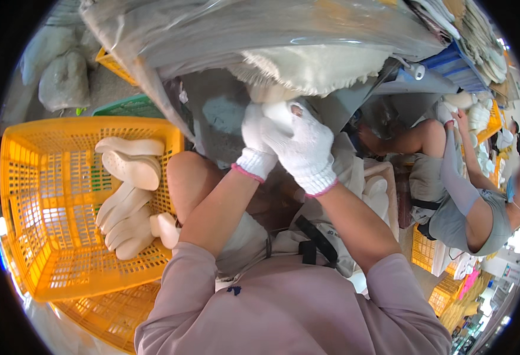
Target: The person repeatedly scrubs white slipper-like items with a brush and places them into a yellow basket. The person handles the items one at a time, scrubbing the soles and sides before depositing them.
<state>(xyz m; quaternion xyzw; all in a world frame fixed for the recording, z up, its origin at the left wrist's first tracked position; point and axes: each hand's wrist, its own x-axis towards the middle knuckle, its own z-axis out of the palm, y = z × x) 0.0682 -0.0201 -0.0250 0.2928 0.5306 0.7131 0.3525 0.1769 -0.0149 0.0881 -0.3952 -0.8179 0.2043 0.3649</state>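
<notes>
My two hands, both in white knit gloves with pink cuff edges, are pressed close together in front of me. My left hand [255, 133] and my right hand [305, 142] are closed around a cream shoe sole [272, 93], most of which the gloves hide. Its far side meets the frayed edge of a whitish cloth buffing wheel [325, 66], directly beyond my fingers. Around the wheel hangs a grey plastic-covered hood [230, 29].
At left, a yellow plastic basket [88, 284] holds several cream wedge soles [133, 168]. Another yellow basket [106, 313] lies beneath it. A pale bin [387, 177] with white pieces is by my right leg. Further right a co-worker [473, 201] sits with arms stretched forward.
</notes>
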